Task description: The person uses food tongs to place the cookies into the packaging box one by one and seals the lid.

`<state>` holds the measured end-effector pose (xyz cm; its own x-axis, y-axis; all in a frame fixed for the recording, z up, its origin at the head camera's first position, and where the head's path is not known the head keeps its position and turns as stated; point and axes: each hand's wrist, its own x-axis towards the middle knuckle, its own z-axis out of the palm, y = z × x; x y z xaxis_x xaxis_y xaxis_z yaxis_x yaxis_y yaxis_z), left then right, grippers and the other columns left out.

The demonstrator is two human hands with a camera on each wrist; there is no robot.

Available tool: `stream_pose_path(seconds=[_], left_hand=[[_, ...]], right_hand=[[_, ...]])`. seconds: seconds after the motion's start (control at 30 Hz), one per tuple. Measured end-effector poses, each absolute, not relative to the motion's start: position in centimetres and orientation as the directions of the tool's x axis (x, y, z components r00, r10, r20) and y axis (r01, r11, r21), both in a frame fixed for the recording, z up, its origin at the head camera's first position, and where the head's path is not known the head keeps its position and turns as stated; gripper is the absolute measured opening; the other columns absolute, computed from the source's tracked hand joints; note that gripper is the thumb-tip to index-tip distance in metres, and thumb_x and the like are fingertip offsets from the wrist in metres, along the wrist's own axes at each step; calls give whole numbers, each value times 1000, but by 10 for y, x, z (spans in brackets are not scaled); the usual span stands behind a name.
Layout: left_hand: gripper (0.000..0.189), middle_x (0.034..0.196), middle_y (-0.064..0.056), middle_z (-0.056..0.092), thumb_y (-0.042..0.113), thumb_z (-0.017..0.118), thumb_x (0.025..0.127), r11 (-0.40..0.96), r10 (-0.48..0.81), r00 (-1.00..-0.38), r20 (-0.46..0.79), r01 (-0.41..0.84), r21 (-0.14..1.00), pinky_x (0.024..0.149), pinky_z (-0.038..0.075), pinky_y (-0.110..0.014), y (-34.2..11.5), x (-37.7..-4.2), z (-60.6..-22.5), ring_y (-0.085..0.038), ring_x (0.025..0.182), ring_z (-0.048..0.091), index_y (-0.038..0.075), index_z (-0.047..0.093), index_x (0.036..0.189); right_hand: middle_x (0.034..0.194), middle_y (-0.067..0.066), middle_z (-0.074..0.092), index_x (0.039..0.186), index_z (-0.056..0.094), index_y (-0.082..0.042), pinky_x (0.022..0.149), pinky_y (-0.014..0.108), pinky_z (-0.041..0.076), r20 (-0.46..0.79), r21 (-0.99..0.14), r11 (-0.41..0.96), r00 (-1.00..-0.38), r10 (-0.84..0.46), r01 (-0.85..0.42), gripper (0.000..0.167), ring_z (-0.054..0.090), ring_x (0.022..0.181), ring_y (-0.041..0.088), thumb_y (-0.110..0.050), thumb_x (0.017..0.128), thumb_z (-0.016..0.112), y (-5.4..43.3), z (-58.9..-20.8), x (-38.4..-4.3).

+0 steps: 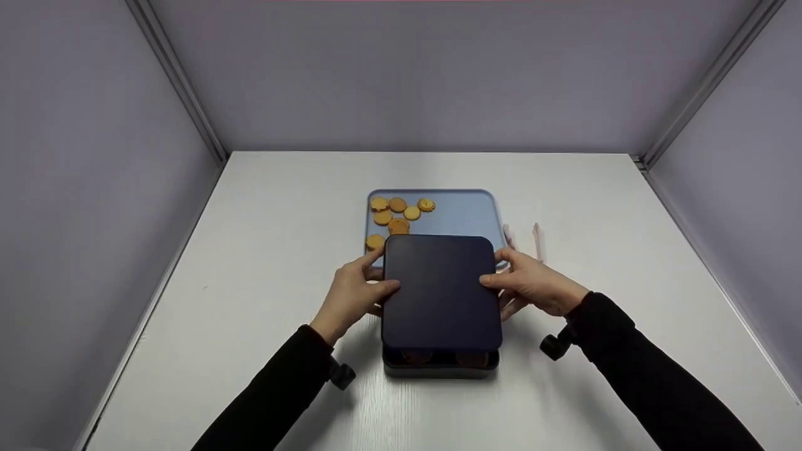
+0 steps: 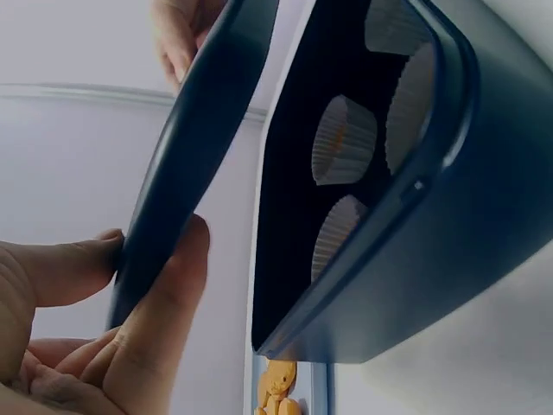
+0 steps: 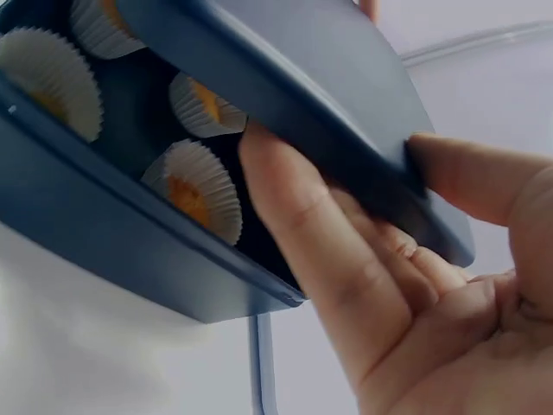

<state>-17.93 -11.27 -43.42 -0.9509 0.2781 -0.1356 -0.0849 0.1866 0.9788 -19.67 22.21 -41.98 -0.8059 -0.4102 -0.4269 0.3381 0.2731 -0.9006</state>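
Both hands hold a dark blue rectangular lid (image 1: pixel 442 294) above a matching deep tin (image 1: pixel 441 371). My left hand (image 1: pixel 356 289) grips the lid's left edge, thumb on top and fingers beneath. On the opposite edge, my right hand (image 1: pixel 532 282) pinches it the same way. In the head view the lid covers most of the tin, leaving its near end showing. The left wrist view has a gap between lid and tin, with white pleated paper cups (image 2: pixel 344 140) inside. Orange-yellow pieces (image 3: pixel 187 200) sit in the cups in the right wrist view.
Behind the tin lies a light blue tray (image 1: pixel 460 210) with several round cookies (image 1: pixel 398 205) on its left part. Right of the tray, a thin pinkish utensil (image 1: pixel 537 241) rests on the white table (image 1: pixel 282 213). Grey panels (image 1: pixel 426 75) enclose the table's back and sides.
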Motion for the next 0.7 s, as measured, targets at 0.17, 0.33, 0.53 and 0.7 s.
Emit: stream_pose_path(seconds=[0.17,0.33,0.53,0.7], left_hand=[[80,108,-15,74,12,77,90,279,278,-941,-192,-112,954,61,62,-37,-113,-180,-439,-22,75,74,10,37,159],[80,96,-11,76,12,76,89,345,285,-936,-206,-100,933,58,61,-36,-112,-179,-445,-20,68,73,3,37,158],[77,88,-7,76,17,76,91,434,273,-943,-188,-54,899,56,60,-33,-112,-177,-450,-19,59,71,2,38,157],[75,81,-1,72,23,76,92,545,243,-960,-138,18,838,64,59,-33,-109,-177,-449,-14,57,66,0,41,154]], right_hand=[[92,17,71,129,38,0,58,40,61,-465,-874,348,-793,-394,339,50,71,62,24,-23,98,70,221,-422,-194],[91,17,71,122,42,-1,57,41,61,-489,-850,416,-779,-393,323,44,70,58,25,-26,98,70,218,-427,-189],[90,17,69,119,44,-1,55,38,60,-499,-831,461,-783,-372,311,43,71,57,26,-28,97,70,215,-431,-187],[82,17,69,117,44,-2,53,36,59,-501,-820,488,-788,-358,300,41,70,54,24,-28,98,69,211,-430,-185]])
